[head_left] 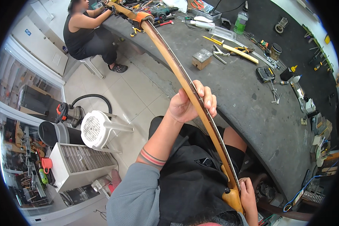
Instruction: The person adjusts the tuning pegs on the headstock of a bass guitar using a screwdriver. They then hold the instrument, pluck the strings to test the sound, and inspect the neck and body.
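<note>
The left hand (190, 103) is wrapped around the guitar neck (192, 94) about halfway along its length, thumb behind and four fingers (209, 101) curled over the dark fretboard, pressing on it. The right hand (248, 196) sits low by the person's lap, at the amber-coloured guitar body (231, 197) where the neck joins it, fingers bent against the edge of the instrument; whether they pinch anything there cannot be told. The neck runs diagonally from the lap up to the far left edge of the curved grey workbench (252, 105), where its upper end lies on an orange neck rest (141, 18) at the bench's edge. A small wooden block (202, 58) stands on the bench just to the right of the neck, near the bench's front edge, and a pale wooden stick (240, 53) lies further in, among scattered hand tools. A green plastic bottle (241, 22) stands toward the back edge. Another person in a dark sleeveless top (84, 32) sits on a stool at the bench's far left end. On the tiled floor to the left stand a white plastic stool (98, 130) and a shop vacuum (69, 113).
</note>
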`<state>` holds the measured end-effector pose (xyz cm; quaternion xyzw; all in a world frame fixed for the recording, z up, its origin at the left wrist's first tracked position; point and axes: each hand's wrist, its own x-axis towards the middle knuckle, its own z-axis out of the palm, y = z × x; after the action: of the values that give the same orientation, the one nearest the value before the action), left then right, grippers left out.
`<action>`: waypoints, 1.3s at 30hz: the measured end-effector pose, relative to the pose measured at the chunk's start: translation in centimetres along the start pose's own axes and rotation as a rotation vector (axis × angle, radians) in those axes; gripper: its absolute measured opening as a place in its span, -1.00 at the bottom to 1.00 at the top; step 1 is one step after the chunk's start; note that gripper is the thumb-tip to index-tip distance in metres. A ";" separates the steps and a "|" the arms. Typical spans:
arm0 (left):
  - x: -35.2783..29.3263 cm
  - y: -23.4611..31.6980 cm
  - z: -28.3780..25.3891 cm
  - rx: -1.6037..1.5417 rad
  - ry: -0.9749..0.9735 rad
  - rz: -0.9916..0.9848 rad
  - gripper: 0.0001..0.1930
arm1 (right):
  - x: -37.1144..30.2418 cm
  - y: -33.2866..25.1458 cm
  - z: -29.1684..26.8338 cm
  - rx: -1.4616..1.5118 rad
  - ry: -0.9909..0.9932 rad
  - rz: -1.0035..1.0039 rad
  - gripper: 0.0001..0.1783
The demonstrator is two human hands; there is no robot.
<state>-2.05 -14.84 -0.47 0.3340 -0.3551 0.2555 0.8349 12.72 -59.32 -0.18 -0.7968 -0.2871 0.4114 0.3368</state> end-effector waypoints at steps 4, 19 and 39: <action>-0.2 0.1 0.1 0.014 0.000 0.010 -0.50 | -0.3 1.0 -0.9 0.465 0.107 -0.199 -0.76; -0.1 -0.5 0.3 -0.026 0.013 0.003 -0.51 | 2.0 1.6 -0.7 0.053 -0.102 -0.035 -0.68; -2.0 2.3 1.6 0.264 0.368 -0.117 -0.40 | 3.8 2.4 -1.7 0.181 -0.051 0.138 -0.66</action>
<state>-5.49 -14.88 -0.26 0.4081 -0.1405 0.3073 0.8481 16.48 -58.49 -3.07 -0.7703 -0.2015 0.4779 0.3710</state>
